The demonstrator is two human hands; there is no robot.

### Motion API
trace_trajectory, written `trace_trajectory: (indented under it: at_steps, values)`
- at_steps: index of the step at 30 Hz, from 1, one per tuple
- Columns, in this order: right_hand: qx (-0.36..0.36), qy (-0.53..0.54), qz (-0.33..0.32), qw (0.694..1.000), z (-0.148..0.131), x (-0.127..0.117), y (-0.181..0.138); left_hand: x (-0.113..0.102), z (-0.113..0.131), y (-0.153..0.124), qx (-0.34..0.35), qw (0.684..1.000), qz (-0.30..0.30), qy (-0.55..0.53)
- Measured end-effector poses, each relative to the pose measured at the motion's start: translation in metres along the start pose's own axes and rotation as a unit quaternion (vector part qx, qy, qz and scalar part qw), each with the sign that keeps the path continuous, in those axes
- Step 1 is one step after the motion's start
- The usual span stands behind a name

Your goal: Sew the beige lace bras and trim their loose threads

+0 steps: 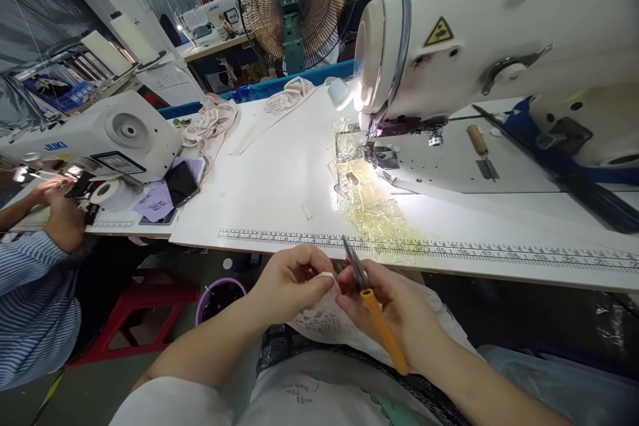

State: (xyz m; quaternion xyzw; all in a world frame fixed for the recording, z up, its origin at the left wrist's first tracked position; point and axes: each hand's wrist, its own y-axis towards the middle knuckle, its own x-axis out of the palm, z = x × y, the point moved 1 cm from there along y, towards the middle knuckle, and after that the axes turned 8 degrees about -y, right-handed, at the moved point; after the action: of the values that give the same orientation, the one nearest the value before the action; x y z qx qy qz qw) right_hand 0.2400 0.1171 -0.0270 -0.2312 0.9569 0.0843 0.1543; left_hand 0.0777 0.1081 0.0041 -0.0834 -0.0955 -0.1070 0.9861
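Note:
Pale cloth with a lace-like pattern (324, 319) lies over my lap, its upper edge raised between my hands. My left hand (294, 286) pinches the narrow white edge of this cloth between thumb and fingers. Close beside it, my right hand (394, 306) is closed around orange-handled thread snips (383, 331). Their dark metal blades point up and away, toward the table edge. The right fingertips are also at the cloth, but whether they grip it is partly hidden.
A sewing machine (449, 33) stands over the white table (269, 193), with yellowish clear film (374, 206) under its needle. A wooden-handled tool (478, 140) rests on its bed. Light fabric pieces (212, 120) lie behind. A co-worker's striped sleeve (30, 266) shows left; a purple-rimmed bin (202, 303) stands below.

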Motion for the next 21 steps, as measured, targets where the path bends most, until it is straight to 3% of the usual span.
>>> trace_trajectory:
  at_steps: [4,8,11,21]
  values:
    - [-0.089,-0.156,-0.004,0.984,0.003,0.001,-0.005,-0.008,-0.003,-0.001,0.047,0.998,0.046,0.006]
    - [-0.205,-0.290,0.081,0.931,0.013,0.004,-0.018,-0.023,-0.010,-0.008,0.053,0.996,0.073,0.001]
    - [-0.214,-0.328,0.110,0.913,0.022,0.004,-0.030,-0.033,-0.015,-0.017,0.062,0.994,0.088,-0.016]
    - [-0.239,-0.335,0.056,0.910,0.015,-0.025,-0.050,-0.046,0.003,-0.051,0.103,0.982,0.161,0.002]
